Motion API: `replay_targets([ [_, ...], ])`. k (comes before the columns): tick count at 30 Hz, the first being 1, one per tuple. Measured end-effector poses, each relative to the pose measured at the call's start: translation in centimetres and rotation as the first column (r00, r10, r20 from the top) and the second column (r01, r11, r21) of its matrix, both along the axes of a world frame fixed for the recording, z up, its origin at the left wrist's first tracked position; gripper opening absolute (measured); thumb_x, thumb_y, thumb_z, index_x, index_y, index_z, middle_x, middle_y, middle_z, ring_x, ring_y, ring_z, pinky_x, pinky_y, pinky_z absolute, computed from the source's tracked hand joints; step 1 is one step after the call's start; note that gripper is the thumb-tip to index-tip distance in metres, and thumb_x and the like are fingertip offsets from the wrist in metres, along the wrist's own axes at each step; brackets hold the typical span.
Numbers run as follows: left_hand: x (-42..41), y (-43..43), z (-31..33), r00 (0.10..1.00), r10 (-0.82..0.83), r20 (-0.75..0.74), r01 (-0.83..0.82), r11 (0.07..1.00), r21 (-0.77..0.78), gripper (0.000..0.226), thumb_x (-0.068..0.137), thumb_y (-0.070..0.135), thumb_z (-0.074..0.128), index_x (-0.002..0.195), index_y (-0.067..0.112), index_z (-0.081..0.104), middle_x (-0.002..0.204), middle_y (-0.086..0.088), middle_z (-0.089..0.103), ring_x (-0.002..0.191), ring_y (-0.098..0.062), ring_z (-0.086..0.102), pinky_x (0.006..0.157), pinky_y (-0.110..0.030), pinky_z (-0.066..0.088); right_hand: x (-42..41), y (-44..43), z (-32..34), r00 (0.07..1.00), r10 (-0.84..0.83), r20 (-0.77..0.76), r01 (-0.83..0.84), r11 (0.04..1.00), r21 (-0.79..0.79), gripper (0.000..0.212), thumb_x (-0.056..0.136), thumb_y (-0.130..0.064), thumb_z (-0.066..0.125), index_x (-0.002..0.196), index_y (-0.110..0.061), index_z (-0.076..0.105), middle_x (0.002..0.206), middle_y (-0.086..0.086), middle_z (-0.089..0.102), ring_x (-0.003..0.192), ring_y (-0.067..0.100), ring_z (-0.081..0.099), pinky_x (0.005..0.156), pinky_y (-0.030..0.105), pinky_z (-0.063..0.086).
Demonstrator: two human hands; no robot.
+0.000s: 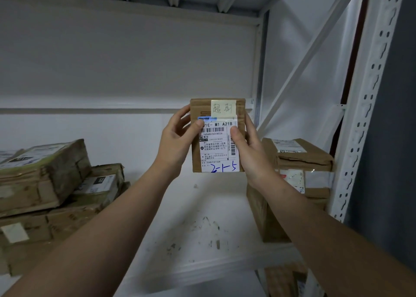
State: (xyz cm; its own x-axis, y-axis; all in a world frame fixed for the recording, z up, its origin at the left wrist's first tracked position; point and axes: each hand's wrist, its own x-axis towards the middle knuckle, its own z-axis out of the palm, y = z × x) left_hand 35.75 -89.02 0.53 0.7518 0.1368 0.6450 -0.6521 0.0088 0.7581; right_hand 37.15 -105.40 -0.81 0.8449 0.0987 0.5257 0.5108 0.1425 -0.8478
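A small brown cardboard parcel (217,137) is held upright in the air above a white metal shelf (202,229). Its face carries a white shipping label with barcodes, blue handwriting at the bottom and a pale yellow note with handwritten characters at the top. My left hand (177,141) grips its left edge, thumb on the label. My right hand (247,148) grips its right edge, thumb over the side barcode. The parcel's back is hidden.
Several taped cardboard parcels (45,184) are stacked on the shelf's left. A stack of two boxes (297,161) stands at the right, next to the perforated white upright (364,116). Another shelf board (135,6) runs overhead. More parcels (286,278) show on the level below.
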Motion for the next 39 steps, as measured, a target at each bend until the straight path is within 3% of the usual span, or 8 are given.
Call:
replay_targets([
  [7,-1.8,-1.5,-1.8,1.000,-0.013,-0.028,0.014,0.999,0.033,0.044,0.097,0.024,0.051,0.139,0.026,0.040,0.125,0.005,0.061,0.111,-0.007,0.062,0.086,-0.024,0.054,-0.7,-0.5,-1.5,0.999,0.033,-0.032,-0.033,0.999,0.000,0.054,0.099,-0.035,0.047,0.149,-0.038,0.027,0.126,-0.006,0.064,0.111,0.013,0.064,0.087,0.039,0.057],
  [11,-3.0,-2.3,-4.0,0.989,-0.093,-0.114,0.109,0.983,0.148,0.069,0.093,0.035,0.056,0.151,0.036,0.018,0.131,0.011,0.058,0.119,-0.007,0.057,0.092,-0.029,0.051,-1.6,-1.1,-3.3,0.997,0.022,-0.069,-0.020,0.999,0.029,0.051,0.100,-0.036,0.044,0.149,-0.033,0.029,0.130,-0.001,0.062,0.112,0.016,0.063,0.094,0.046,0.053],
  [14,-4.0,-2.7,-6.5,0.990,-0.040,-0.139,0.060,0.988,0.142,0.071,0.092,0.032,0.061,0.148,0.045,0.019,0.130,0.004,0.060,0.117,-0.015,0.059,0.095,-0.042,0.052,-2.9,-1.7,-5.5,0.997,-0.032,-0.069,0.031,0.999,-0.018,0.049,0.100,-0.038,0.043,0.148,-0.035,0.032,0.121,-0.006,0.065,0.105,0.013,0.066,0.089,0.042,0.056],
  [18,-6.1,-3.4,-10.7,0.984,-0.029,-0.179,0.043,0.996,0.077,0.070,0.091,0.028,0.063,0.148,0.041,0.025,0.127,0.004,0.062,0.116,-0.016,0.060,0.096,-0.045,0.051,-5.8,-2.1,-9.3,0.993,-0.062,-0.098,0.057,0.997,-0.049,0.042,0.102,-0.031,0.040,0.144,-0.026,0.039,0.119,-0.008,0.065,0.105,0.006,0.065,0.083,0.026,0.056],
  [24,-8.9,-3.0,-16.6,0.942,-0.123,-0.312,0.162,0.981,0.103,0.068,0.091,0.034,0.063,0.147,0.042,0.026,0.128,0.005,0.061,0.118,-0.018,0.058,0.094,-0.048,0.051,-11.1,-2.3,-14.8,0.961,-0.156,-0.226,0.137,0.986,-0.097,0.038,0.103,-0.033,0.037,0.140,-0.026,0.044,0.123,-0.005,0.065,0.105,0.007,0.065,0.078,0.022,0.056],
  [31,-14.6,-3.4,-23.4,0.778,-0.284,-0.561,0.360,0.933,0.028,0.072,0.075,0.042,0.067,0.139,0.030,0.035,0.127,0.001,0.059,0.112,-0.016,0.061,0.084,-0.037,0.058,-19.6,-2.6,-22.1,0.830,-0.328,-0.450,0.341,0.938,-0.055,0.040,0.098,-0.032,0.049,0.137,-0.027,0.046,0.116,-0.008,0.067,0.096,0.006,0.069,0.070,0.023,0.057],
  [35,-18.6,-5.4,-27.4,0.667,-0.346,-0.660,0.451,0.892,-0.011,0.058,0.083,0.034,0.066,0.133,0.028,0.037,0.124,0.001,0.060,0.107,-0.016,0.064,0.080,-0.036,0.059,-25.7,-4.1,-26.1,0.703,-0.370,-0.608,0.441,0.897,-0.036,0.036,0.096,-0.032,0.054,0.129,-0.018,0.051,0.119,0.007,0.065,0.092,0.011,0.070,0.071,0.027,0.058],
  [39,-22.4,-8.5,-29.7,0.581,-0.377,-0.721,0.527,0.849,-0.019,0.049,0.090,0.029,0.062,0.132,0.028,0.038,0.123,0.001,0.060,0.103,-0.011,0.064,0.079,-0.030,0.057,-32.0,-5.9,-28.9,0.554,-0.448,-0.702,0.564,0.822,-0.080,0.038,0.095,-0.034,0.057,0.130,-0.019,0.053,0.109,0.001,0.068,0.085,0.007,0.070,0.066,0.021,0.055],
])
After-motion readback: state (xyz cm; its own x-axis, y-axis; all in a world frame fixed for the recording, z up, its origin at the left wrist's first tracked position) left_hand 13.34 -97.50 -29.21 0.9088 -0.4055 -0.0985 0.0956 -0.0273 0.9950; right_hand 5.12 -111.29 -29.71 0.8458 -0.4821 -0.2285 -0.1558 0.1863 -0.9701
